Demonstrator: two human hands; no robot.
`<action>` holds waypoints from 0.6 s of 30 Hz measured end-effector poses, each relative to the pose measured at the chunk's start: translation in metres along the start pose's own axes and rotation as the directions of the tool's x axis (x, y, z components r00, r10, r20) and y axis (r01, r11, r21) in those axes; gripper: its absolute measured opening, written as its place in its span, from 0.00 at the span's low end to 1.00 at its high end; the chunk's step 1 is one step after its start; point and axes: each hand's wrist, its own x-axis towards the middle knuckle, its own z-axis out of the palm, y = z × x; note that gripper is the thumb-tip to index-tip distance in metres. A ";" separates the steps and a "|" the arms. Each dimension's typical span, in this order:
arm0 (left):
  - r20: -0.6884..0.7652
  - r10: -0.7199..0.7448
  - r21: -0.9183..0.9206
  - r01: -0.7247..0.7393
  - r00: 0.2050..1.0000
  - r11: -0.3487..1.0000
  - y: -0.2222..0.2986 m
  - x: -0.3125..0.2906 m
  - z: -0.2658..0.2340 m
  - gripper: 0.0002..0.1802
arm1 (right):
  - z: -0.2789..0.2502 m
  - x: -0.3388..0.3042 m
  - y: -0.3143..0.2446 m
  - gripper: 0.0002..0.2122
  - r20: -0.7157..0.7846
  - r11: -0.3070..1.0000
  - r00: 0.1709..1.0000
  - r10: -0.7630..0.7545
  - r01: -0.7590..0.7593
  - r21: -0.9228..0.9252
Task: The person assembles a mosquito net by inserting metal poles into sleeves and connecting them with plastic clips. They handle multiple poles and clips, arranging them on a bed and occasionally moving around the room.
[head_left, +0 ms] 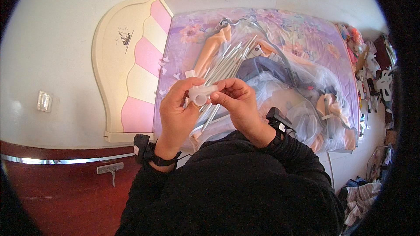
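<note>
In front of my chest I hold a white plastic tube connector with a round open socket facing me. My left hand pinches its left side between thumb and fingers. My right hand grips its right arm, fingertips closed on it. Just beyond my hands, a loose bundle of thin pale metal rods lies slanted across the bed. Several similar white connectors are scattered along the bed's left edge.
A purple floral bed spreads ahead, carrying crumpled clear plastic and mesh fabric and a dark blue cloth. The cream and pink headboard stands at left. A dark red door is at lower left; clutter lines the right side.
</note>
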 end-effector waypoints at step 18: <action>-0.046 -0.066 -0.049 0.064 0.997 0.997 -0.003 -0.007 0.005 0.22 | -0.004 -0.003 0.004 0.06 -0.016 0.997 1.000 -0.021 0.020 -0.070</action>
